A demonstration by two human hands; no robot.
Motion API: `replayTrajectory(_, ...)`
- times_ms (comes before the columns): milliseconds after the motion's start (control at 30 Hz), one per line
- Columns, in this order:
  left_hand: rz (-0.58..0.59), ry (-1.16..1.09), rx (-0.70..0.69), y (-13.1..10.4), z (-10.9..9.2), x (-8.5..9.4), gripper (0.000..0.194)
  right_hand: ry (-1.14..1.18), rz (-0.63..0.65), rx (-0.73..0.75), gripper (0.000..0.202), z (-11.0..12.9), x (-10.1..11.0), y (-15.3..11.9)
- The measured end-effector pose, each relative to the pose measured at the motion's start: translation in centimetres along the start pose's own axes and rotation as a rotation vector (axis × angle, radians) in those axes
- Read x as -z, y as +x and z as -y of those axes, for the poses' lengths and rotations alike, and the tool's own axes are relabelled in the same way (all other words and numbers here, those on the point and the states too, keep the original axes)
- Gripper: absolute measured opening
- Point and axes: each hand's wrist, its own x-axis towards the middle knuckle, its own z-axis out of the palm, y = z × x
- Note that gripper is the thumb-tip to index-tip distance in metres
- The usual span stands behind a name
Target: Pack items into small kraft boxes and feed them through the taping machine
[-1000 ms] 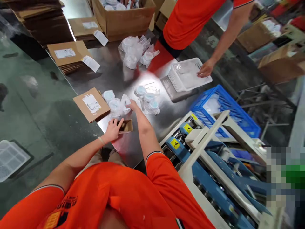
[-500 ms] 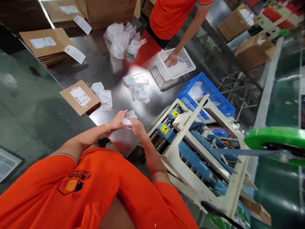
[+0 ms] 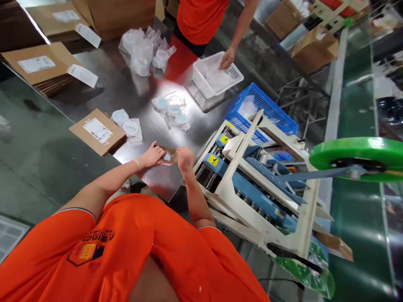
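Over the near corner of the metal table I have a small brown cardboard box (image 3: 170,154), with something pale and clear-wrapped showing in it. My left hand (image 3: 151,156) grips its left side, thumb and fingers closed on the edge. At the right end, my right hand (image 3: 185,160) is closed on the brown edge, slightly smeared by motion. Beyond them lie several plastic-wrapped round items with pale blue lids (image 3: 174,110). Two more wrapped round items (image 3: 130,128) rest beside a stack of flat labelled cartons (image 3: 98,131) on the left.
Across the table (image 3: 126,94), a co-worker's hand (image 3: 227,58) reaches into a white basket (image 3: 206,86). Wrapped white items (image 3: 140,50) and more cartons (image 3: 44,63) stand at the back. Close on my right are a taping machine (image 3: 252,184), its green tape roll (image 3: 362,157) and a blue crate (image 3: 273,107).
A brown cardboard box now shows between my hands, where a clear-wrapped item was. My right hand has shifted to its right end. The co-worker's hand has moved within the basket; my view has shifted.
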Motion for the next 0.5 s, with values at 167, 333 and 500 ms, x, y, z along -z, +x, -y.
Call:
replayTrajectory(167, 0.038, 0.077, 0.014, 0.0, -1.1, 0.2, 0.048, 0.177, 0.090, -0.160, 0.020, 0.1, -1.9, 0.0)
replayTrajectory(333, 0.031, -0.124, 0.033, -0.1, -0.9, 0.8, 0.051, 0.174, 0.206, 0.006, 0.017, 0.1, -3.2, -0.8)
replayTrajectory(500, -0.225, -0.592, 0.248, -2.8, 2.1, 0.5, 0.048, 0.066, 0.256, 0.178, 0.010, -2.2, -2.5, -3.8)
